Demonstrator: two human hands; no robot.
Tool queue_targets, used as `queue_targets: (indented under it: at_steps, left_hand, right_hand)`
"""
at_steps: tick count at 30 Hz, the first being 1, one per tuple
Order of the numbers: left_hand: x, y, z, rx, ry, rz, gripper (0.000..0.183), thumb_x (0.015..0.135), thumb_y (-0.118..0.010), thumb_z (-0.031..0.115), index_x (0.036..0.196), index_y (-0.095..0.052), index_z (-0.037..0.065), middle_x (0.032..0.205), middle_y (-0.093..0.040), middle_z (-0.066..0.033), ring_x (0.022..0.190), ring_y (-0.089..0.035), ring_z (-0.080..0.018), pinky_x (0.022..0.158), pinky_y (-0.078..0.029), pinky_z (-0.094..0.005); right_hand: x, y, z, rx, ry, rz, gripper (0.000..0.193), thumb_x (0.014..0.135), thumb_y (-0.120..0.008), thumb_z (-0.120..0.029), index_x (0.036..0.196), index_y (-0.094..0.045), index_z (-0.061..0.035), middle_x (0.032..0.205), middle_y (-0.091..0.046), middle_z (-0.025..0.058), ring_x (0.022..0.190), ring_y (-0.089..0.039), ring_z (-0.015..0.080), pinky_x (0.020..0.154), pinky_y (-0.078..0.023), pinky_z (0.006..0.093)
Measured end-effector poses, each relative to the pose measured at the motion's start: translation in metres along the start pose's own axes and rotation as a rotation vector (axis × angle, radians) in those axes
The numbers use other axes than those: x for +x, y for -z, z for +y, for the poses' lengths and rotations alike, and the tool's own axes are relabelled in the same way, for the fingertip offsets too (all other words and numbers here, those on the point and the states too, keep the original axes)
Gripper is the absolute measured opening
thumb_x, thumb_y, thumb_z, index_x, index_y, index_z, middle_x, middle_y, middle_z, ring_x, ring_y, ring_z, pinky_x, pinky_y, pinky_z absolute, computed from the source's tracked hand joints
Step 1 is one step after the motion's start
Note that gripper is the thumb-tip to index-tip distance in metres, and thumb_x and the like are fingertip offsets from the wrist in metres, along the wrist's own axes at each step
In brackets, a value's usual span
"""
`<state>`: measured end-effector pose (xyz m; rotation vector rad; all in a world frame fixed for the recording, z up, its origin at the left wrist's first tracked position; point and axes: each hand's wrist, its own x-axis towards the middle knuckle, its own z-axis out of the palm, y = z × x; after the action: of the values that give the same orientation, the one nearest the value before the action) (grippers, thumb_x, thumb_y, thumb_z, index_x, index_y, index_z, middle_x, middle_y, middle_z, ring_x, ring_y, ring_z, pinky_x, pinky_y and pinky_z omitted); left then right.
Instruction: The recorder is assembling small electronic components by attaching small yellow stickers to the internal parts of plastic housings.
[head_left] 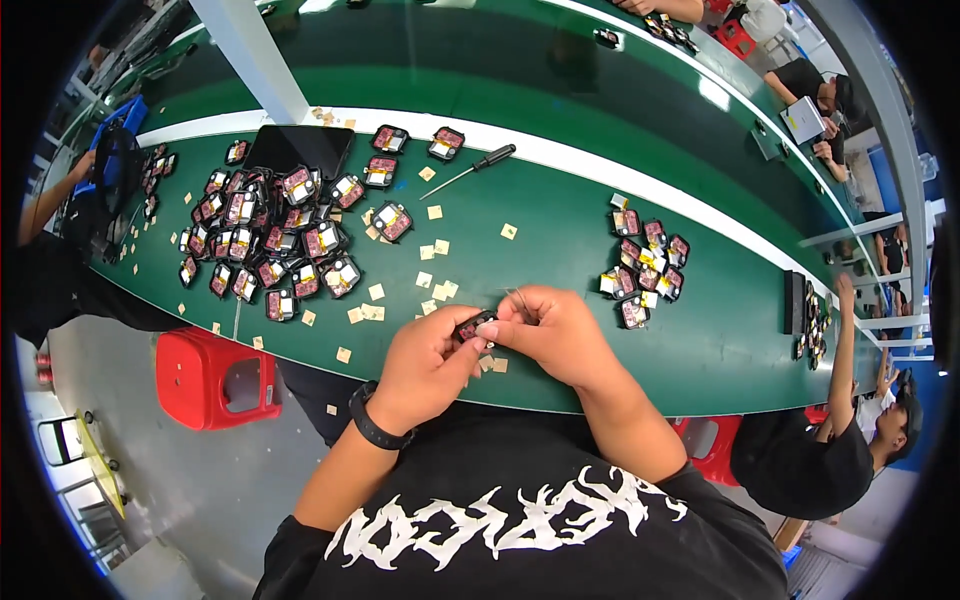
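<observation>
Just above the table's front edge, my left hand [425,355] is closed round a small black device housing [470,327] with a reddish circuit board inside. My right hand [550,330] meets it from the other side, its thumb pressed on the housing's right end. Something thin, like a wire or a fine tool, shows by the curled right index finger; its kind is unclear. Left of my hands lies a big heap of similar open housings [240,207] with red boards and white batteries. A smaller cluster [627,252] sits to the right.
Small beige paper squares [373,313] are scattered over the green table [555,260]. A screwdriver [468,171] lies beyond my hands, and a black tray [325,150] behind the heap. A red stool [215,380] stands lower left. Other people work at both sides.
</observation>
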<state>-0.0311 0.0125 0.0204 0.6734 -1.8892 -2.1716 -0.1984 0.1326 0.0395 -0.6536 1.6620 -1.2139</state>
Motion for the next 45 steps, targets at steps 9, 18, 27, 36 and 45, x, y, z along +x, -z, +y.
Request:
queue_targets:
  at_steps: [9, 18, 27, 36, 45]
  left_hand:
    - [0.003, 0.0, 0.004, -0.042, -0.012, -0.025, 0.03, 0.104, -0.056, 0.005, 0.131, -0.063, -0.004, 0.09, -0.069, -0.0047, 0.07, -0.066, -0.0104, 0.064, -0.056, -0.0258]
    - [0.001, 0.003, 0.0, -0.012, -0.093, -0.039, 0.036, 0.104, -0.049, 0.003, 0.137, -0.06, -0.007, 0.096, -0.07, -0.0085, 0.076, -0.067, -0.0125, 0.068, -0.057, -0.0271]
    - [-0.007, 0.011, 0.009, 0.028, -0.054, 0.212, 0.024, 0.105, -0.055, 0.005, 0.124, -0.065, -0.007, 0.095, -0.071, -0.0079, 0.073, -0.067, -0.0104, 0.06, -0.052, -0.0231]
    - [-0.02, 0.098, 0.048, 0.612, -0.31, 0.716, 0.019, 0.098, -0.064, 0.004, 0.115, -0.067, -0.003, 0.082, -0.066, -0.008, 0.065, -0.059, -0.0127, 0.06, -0.048, -0.0273]
    - [-0.026, 0.218, 0.035, 0.529, -0.4, 1.102, 0.02, 0.097, -0.066, 0.006, 0.113, -0.068, -0.005, 0.092, -0.065, -0.0086, 0.064, -0.063, -0.0138, 0.06, -0.05, -0.0296]
  right_hand:
    - [0.0, 0.004, 0.013, 0.039, 0.039, -0.048, 0.022, 0.095, -0.08, -0.018, 0.088, -0.066, -0.0032, 0.073, -0.058, -0.0065, 0.066, -0.047, 0.0018, 0.057, -0.039, 0.0215]
    - [-0.02, 0.017, 0.011, 0.101, 0.071, 0.029, 0.016, 0.099, -0.073, -0.013, 0.102, -0.071, 0.002, 0.084, -0.066, -0.0011, 0.071, -0.054, 0.0038, 0.06, -0.044, 0.0245]
    - [-0.051, 0.078, -0.013, -0.856, 0.406, 0.723, 0.023, 0.086, -0.083, -0.01, 0.101, -0.07, 0.0017, 0.084, -0.064, 0.0134, 0.07, -0.061, 0.029, 0.063, -0.048, 0.0377]
    - [0.021, 0.098, -0.028, -1.111, 0.092, 0.734, 0.07, 0.085, -0.081, -0.022, 0.147, -0.052, -0.0052, 0.122, -0.066, 0.0195, 0.109, -0.067, 0.0376, 0.091, -0.056, 0.0446]
    - [0.023, 0.065, -0.04, -0.923, 0.119, 0.519, 0.061, 0.077, -0.077, -0.01, 0.135, -0.061, -0.0002, 0.115, -0.067, 0.0194, 0.099, -0.067, 0.0335, 0.083, -0.056, 0.0405]
